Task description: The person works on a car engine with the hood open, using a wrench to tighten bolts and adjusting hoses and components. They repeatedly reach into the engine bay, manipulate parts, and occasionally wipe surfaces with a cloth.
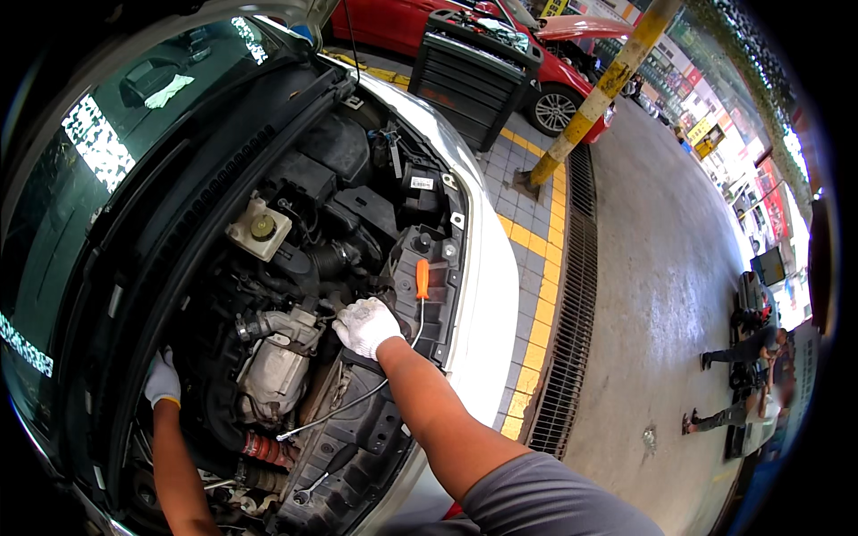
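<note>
Crossing an orange-handled tool (422, 279), the right arm (438, 406) ends in an unreadable grip (367, 328).

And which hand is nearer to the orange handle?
Right. The right hand is just below and left of the orange handle in the picture; the left hand is much farther off, toward the left edge.

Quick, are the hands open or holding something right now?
Left hand: gloved, beside the black panel; cannot tell.
Right hand: gloved, fingers curled, near the silver engine part; cannot tell if it holds anything.
</note>
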Available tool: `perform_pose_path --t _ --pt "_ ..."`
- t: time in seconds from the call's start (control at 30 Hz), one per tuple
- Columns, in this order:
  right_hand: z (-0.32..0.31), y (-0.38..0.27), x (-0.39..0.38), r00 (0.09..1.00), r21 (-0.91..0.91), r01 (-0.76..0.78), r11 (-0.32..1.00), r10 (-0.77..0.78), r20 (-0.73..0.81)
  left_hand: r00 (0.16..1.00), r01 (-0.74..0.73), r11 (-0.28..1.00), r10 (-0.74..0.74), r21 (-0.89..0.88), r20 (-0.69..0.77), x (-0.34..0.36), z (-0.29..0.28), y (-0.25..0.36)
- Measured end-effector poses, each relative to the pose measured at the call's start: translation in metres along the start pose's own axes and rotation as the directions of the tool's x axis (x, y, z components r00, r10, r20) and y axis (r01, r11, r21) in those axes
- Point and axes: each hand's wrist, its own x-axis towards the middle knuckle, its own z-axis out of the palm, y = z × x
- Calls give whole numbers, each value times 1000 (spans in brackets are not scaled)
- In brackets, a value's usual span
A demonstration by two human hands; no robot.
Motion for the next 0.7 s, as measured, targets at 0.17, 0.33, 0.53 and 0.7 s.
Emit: perform_pose_path --t 0.17,0.33,0.53,0.7 --pt "3 2 -2 999 10 -14 1000 14 -33 988 -119 987 129 -105 88 14 28 -18" --pt "-1 -4 3 1000 11 7 1000 -7 -12 994 -14 999 20 53 -106 11 40 -39" --pt "6 3 -2 999 4 -7 1000 7 -49 949 -12 976 80 -218 305 5 -24 2" --pt "0 0 -2 999 -3 5 1000 -5 -41 964 -15 988 55 -155 259 -6 -48 11"
